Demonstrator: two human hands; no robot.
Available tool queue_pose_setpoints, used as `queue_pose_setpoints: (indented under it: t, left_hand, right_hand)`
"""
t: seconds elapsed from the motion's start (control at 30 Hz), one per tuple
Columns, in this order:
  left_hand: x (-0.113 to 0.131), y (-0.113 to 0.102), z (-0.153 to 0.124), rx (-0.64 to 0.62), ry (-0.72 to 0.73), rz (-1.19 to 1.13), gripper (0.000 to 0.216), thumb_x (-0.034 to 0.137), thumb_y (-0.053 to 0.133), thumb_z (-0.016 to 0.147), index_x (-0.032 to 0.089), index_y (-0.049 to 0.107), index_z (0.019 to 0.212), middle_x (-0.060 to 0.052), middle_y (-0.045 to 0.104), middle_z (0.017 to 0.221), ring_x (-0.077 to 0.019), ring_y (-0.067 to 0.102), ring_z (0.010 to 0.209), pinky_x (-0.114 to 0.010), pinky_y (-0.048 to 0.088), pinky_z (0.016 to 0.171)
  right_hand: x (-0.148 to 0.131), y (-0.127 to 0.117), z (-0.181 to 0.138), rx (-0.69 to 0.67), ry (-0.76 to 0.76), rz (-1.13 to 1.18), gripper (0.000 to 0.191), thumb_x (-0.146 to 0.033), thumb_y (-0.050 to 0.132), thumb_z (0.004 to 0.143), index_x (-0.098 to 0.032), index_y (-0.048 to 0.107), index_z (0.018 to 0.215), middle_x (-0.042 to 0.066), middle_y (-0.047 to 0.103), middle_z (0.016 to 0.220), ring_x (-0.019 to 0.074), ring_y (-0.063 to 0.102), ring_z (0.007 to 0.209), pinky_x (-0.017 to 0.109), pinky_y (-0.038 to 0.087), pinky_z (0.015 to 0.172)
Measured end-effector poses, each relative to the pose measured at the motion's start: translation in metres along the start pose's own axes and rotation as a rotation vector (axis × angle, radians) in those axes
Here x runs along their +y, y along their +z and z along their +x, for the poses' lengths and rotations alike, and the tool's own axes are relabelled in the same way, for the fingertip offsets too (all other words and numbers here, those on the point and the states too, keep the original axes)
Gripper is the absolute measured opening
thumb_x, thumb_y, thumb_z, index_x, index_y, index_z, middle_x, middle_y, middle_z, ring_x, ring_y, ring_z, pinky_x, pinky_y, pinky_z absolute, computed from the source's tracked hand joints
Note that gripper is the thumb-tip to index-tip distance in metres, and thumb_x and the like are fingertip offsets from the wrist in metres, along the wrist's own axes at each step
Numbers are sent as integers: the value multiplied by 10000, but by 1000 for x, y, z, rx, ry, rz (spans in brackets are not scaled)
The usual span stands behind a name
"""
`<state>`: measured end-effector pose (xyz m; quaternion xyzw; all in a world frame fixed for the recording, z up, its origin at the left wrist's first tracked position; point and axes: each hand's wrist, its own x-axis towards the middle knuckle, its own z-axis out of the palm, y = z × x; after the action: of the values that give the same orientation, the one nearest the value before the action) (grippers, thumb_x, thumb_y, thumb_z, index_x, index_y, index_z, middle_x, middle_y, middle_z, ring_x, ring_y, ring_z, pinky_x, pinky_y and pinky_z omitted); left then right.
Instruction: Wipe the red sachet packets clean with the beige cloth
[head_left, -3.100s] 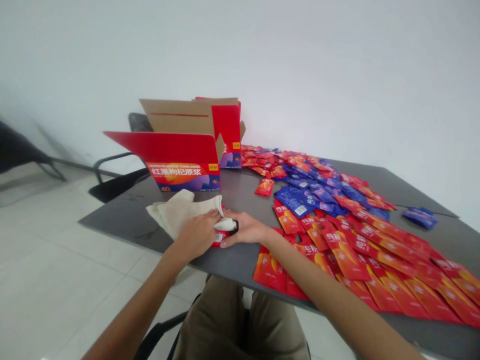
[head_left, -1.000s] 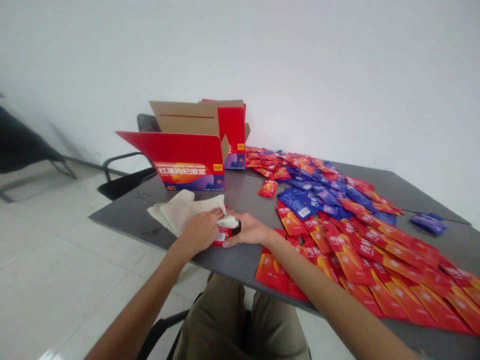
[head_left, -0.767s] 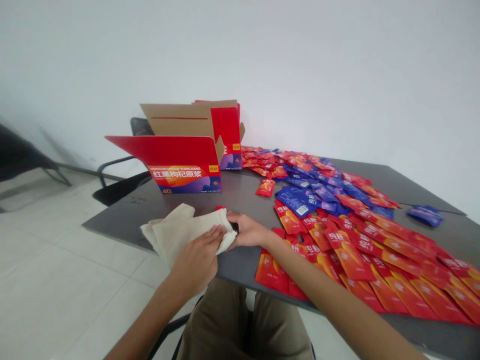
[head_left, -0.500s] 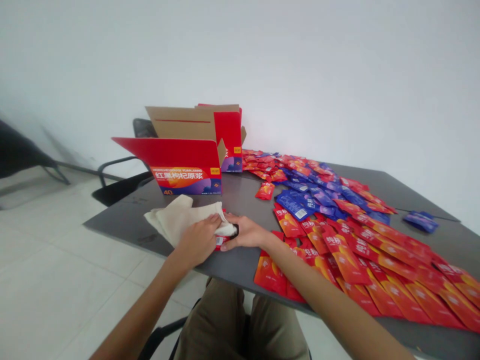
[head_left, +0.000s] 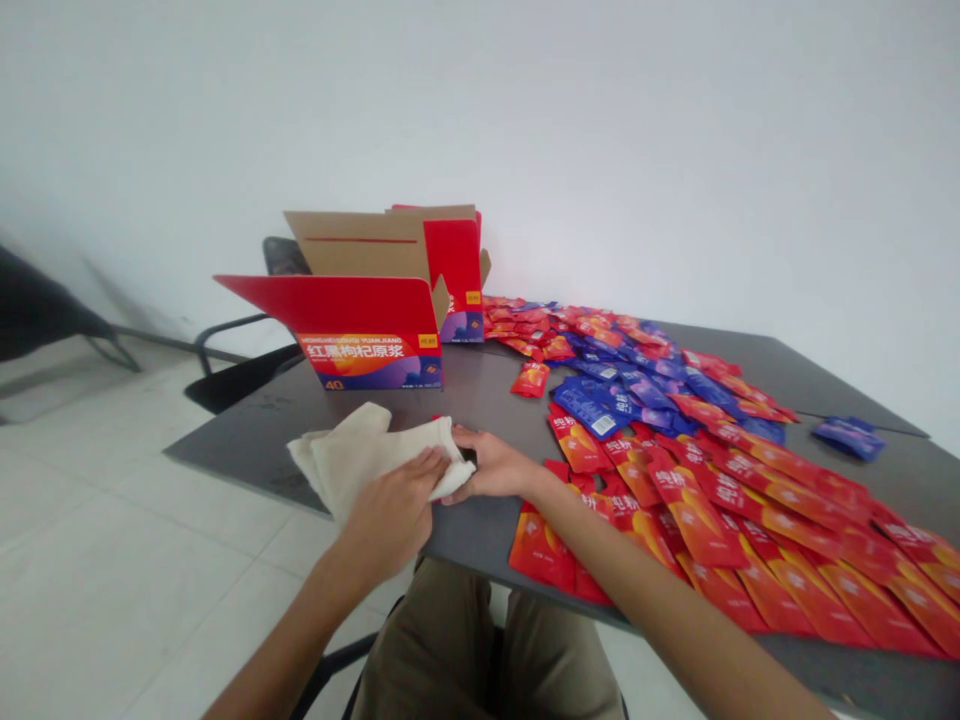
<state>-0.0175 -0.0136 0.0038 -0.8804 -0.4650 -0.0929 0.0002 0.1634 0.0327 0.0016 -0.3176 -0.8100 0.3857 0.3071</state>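
A cream cloth (head_left: 349,452) is bunched over the table's near edge, with my left hand (head_left: 397,508) closed on it and pressing it down. Opposite it, my right hand (head_left: 491,465) is wrapped round a red pouch that the cloth and fingers almost wholly cover. Beside the right fingers the pouch's black cap (head_left: 469,456) shows at the cloth's edge. The two hands nearly meet. To the right, red pouches (head_left: 686,505) lie overlapped in rows, partly under my right forearm.
An open red carton (head_left: 367,340) stands back left, with a second carton (head_left: 457,260) behind it. Blue pouches (head_left: 592,405) and more red ones heap toward the wall. One blue pouch (head_left: 849,437) lies apart at far right. A black chair (head_left: 244,370) stands left of the table.
The cloth has shifted over the pouch, hiding the red and barcode part that showed between my hands. My left hand has moved slightly lower; my right hand stays nearly in place.
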Motion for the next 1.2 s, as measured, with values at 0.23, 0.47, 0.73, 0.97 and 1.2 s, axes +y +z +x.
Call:
queue_pose_setpoints:
  t: [0.23,0.47,0.73,0.97,1.2]
  left_hand:
    - [-13,-5,20,-29,-48,-31,585,39,367,753,129,515,1312,-106,515,1387,-204,475,1288,-355,372,1077]
    - [3,-2,-4,-14,7,-18,593,44,355,760,103,490,1334,-93,484,1416,-164,420,1328,-309,320,1115]
    - [-7,-10,26,-24,-136,37,538,55,358,784,105,520,1295,-132,529,1371,-229,527,1237,-363,424,1027]
    - [5,-1,-12,-18,3,-37,598,45,364,755,118,490,1335,-85,469,1426,-174,419,1330,-330,324,1118]
    - [-8,-9,25,-32,-121,27,540,34,366,770,119,529,1278,-130,528,1372,-220,514,1251,-361,408,1042]
  right_hand:
    - [2,0,-1,0,6,71,572,-255,827,555,-208,665,1102,7,656,1150,221,562,1133,331,371,1034]
    - [1,1,0,11,-14,-28,580,-209,841,510,-188,679,1066,26,652,1159,231,573,1105,336,390,1012]
    - [0,-1,0,18,34,10,618,-291,833,542,-207,650,1127,11,666,1145,223,571,1124,333,368,1033]
    - [5,2,0,21,-4,-54,520,-236,845,494,-190,697,991,12,683,1084,233,598,1059,338,415,980]
    - [4,0,1,10,-4,28,582,-279,829,556,-223,655,1109,7,651,1176,214,562,1138,340,355,1049]
